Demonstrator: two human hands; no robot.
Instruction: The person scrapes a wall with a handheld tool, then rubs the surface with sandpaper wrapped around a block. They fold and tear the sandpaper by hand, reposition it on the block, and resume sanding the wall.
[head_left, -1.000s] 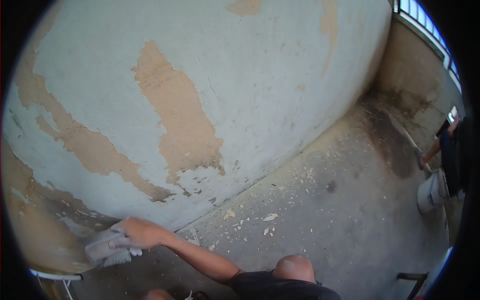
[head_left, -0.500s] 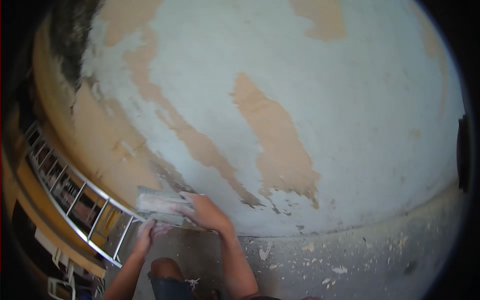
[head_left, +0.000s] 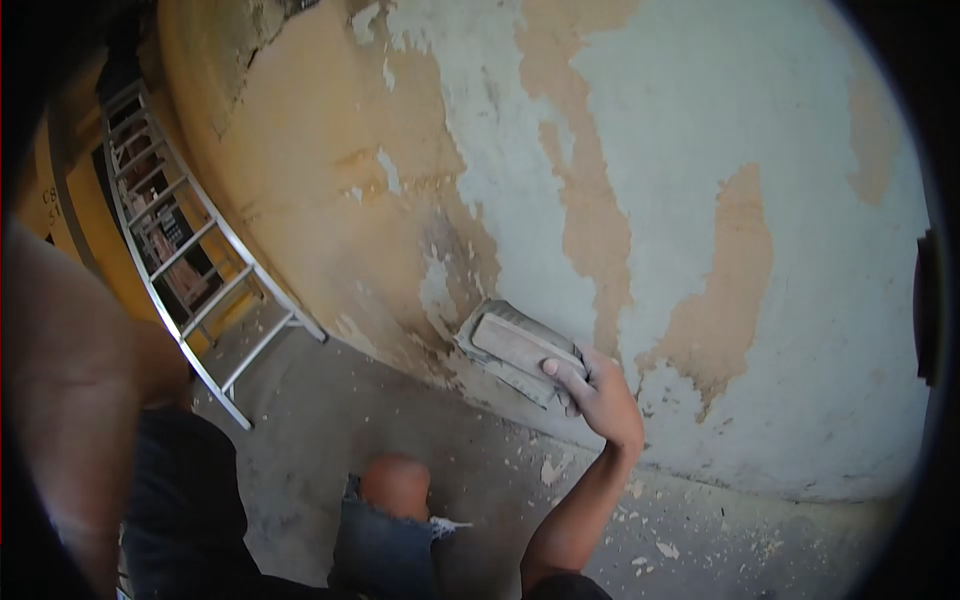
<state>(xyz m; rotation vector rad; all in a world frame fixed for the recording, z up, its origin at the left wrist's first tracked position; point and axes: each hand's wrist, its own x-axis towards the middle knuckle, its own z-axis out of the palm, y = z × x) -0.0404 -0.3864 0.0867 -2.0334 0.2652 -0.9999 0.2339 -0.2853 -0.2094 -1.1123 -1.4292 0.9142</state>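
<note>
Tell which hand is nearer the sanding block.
Right. The right hand grips the sanding block against the wall; left hand out of view, only a blurred arm far left.

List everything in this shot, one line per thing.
wall: one, pale paint peeling off tan plaster, fills the upper frame.
sanding block: one, grey with pinkish face, against the wall, low.
ladder: one, silver metal, left side.
floor: one, grey concrete, below the wall.
paint flakes: many, pale, on the floor by the wall's foot.
knee: one, bare through torn blue jeans, bottom centre.
right hand: one, gripping the sanding block.
left arm: one, blurred, left edge; hand out of view.
</note>
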